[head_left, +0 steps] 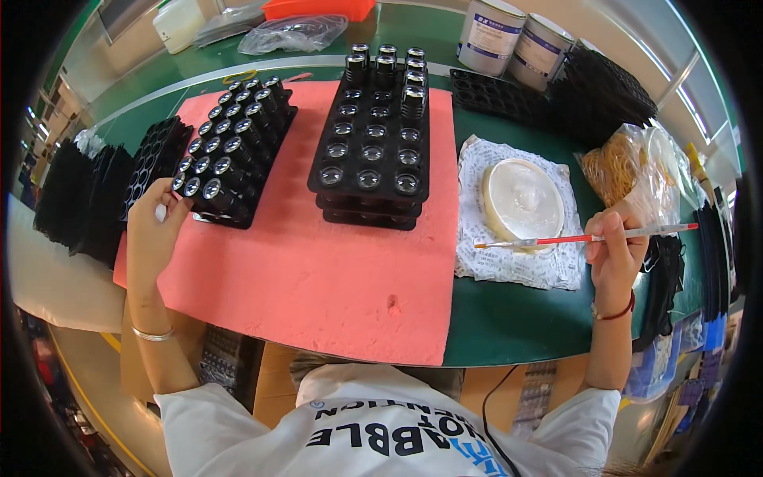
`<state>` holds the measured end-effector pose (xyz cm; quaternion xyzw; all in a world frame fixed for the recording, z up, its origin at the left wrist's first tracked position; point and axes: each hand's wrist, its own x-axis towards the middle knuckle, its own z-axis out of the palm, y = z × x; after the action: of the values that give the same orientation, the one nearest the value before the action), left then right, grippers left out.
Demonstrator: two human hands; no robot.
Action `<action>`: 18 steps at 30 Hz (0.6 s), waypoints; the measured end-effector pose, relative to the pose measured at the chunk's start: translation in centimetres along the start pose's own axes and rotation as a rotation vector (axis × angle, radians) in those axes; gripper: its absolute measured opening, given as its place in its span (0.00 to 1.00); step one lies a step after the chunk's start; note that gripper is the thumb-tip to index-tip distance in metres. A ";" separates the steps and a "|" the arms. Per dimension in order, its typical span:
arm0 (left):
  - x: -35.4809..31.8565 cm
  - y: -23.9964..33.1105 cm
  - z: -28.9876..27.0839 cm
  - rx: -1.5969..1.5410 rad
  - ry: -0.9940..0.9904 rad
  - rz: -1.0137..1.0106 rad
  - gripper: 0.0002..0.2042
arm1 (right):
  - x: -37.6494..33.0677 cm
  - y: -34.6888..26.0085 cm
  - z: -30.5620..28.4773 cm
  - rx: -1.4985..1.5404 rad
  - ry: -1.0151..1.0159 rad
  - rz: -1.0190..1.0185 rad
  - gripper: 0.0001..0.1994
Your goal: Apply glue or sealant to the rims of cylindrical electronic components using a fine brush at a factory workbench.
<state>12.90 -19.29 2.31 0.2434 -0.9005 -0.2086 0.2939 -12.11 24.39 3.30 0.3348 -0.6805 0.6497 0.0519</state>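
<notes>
My left hand (156,224) is at the near left corner of a tray of upright black cylinders with clear lenses, which look like flashlight heads (216,191). Its thumb and finger close around the corner flashlight head, which they partly hide. In my right hand (616,253) is a thin paintbrush (560,239) with a red and clear handle, held level, its tip pointing left. The bristles are over the near edge of a round pale dish (523,203), which rests on a white printed paper pad (517,270).
A pink foam mat (350,278) lies under the flashlight heads and a stack of black trays with lenses (369,163). Black trays (155,159) stand at far left. White cans (490,36), a black tray pile (608,87) and a bag of rubber bands (624,171) line the right.
</notes>
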 end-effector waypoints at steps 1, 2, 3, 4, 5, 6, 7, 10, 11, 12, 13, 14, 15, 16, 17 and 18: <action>0.2 0.0 0.1 -0.009 -0.009 0.004 0.07 | 0.0 0.0 -0.1 -0.008 0.010 0.005 0.13; 0.4 -0.1 0.2 -0.018 -0.019 0.009 0.07 | -0.1 0.1 -0.2 0.003 0.003 0.002 0.13; 0.4 -0.2 0.1 0.038 -0.023 0.031 0.07 | -0.1 0.2 -0.2 0.012 -0.003 -0.001 0.13; 0.5 -0.2 0.3 0.026 -0.017 0.020 0.07 | -0.1 0.2 -0.4 0.021 0.013 -0.006 0.13; 0.2 -0.1 0.3 0.016 -0.012 0.008 0.07 | -0.1 0.2 -0.3 0.062 0.031 0.001 0.12; 0.1 0.4 0.0 0.059 -0.028 -0.022 0.07 | 0.0 0.2 -0.2 0.103 0.052 0.007 0.12; -0.1 0.2 0.0 0.072 -0.020 0.001 0.08 | 0.0 0.2 -0.3 0.147 0.062 0.028 0.12; 0.0 -1.5 0.1 0.074 -0.031 -0.012 0.09 | 0.4 0.0 0.0 0.233 0.172 0.076 0.12; -0.2 -1.8 0.1 0.092 -0.016 -0.011 0.09 | 0.6 0.1 -0.1 0.254 0.177 0.073 0.12; -0.2 -2.0 0.2 0.097 -0.006 -0.025 0.09 | 0.8 0.2 -0.2 0.275 0.180 0.069 0.12; -0.3 -1.8 0.5 0.103 -0.002 -0.026 0.09 | 0.9 0.2 -0.3 0.263 0.179 0.073 0.13; -0.4 -1.5 0.6 0.115 0.005 -0.028 0.09 | 0.9 0.1 -0.2 0.251 0.209 0.082 0.13; -0.5 -1.8 0.8 0.104 0.013 -0.030 0.09 | 1.0 0.0 -0.1 0.241 0.239 0.090 0.13; -0.7 -1.7 0.7 0.103 0.005 -0.016 0.09 | 1.0 -0.1 -0.2 0.233 0.240 0.076 0.13; -0.7 -1.5 0.8 0.109 0.025 -0.017 0.10 | 1.1 -0.1 -0.3 0.232 0.255 0.076 0.13; -0.9 -1.5 0.8 0.114 0.047 -0.019 0.11 | 1.1 -0.1 -0.5 0.215 0.234 0.053 0.14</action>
<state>13.53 -19.81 0.59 0.2731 -0.9014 -0.1542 0.2986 -13.05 24.45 4.01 0.2423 -0.6048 0.7546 0.0773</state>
